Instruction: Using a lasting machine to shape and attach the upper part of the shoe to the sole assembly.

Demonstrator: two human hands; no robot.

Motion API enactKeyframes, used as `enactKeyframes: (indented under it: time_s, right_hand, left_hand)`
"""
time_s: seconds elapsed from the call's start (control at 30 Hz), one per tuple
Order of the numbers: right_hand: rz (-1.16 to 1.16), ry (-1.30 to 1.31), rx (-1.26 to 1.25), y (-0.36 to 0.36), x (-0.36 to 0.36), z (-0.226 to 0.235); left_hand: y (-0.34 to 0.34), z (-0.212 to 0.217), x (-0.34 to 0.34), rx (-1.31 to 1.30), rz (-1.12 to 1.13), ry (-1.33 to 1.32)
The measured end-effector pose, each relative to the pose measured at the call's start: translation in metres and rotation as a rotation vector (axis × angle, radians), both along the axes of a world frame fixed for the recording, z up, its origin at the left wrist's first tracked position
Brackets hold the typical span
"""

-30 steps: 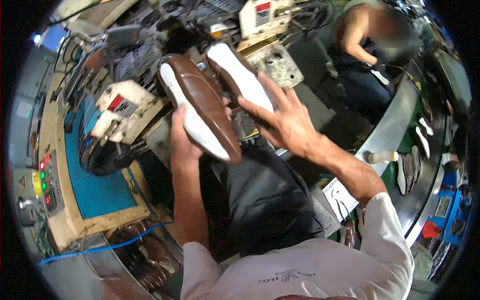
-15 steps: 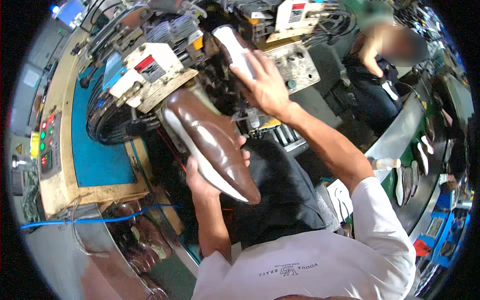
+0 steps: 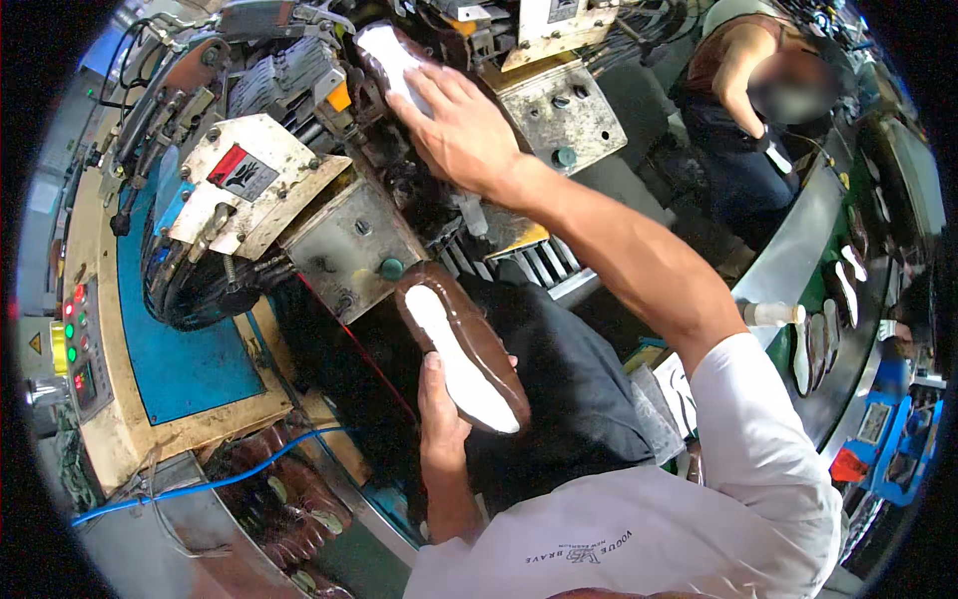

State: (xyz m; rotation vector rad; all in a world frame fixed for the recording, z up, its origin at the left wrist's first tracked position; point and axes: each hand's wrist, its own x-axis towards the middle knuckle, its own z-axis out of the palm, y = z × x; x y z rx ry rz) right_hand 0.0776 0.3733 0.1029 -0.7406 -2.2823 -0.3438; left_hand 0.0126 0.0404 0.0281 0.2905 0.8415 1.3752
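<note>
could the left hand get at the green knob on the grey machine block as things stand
Probably not freely: the left hand is closed around a brown shoe, so it has no spare fingers. The green knob itself sits uncovered just above the shoe's tip.
</note>
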Motion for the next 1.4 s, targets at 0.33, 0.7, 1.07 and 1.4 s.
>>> enactKeyframes:
  time_s: [0.33,0.7,1.07,1.4]
  right_hand:
    - [0.019,0.053,0.100,0.066,-0.049,0.022]
    - [0.100,0.037,0.025,0.074,-0.042,0.056]
    - [0.130,0.000,-0.671,-0.158,0.116,-0.155]
    - [0.004,-0.208,-0.973,-0.255,0.175,-0.214]
  left_hand:
    - [0.040,-0.011,-0.005,-0.125,0.059,0.129]
    - [0.030,0.006,-0.020,0.046,0.046,0.368]
    - [-0.093,0.027,-0.025,-0.219,0.371,1.556]
    - [-0.328,-0.028,-0.068,-0.737,0.586,1.423]
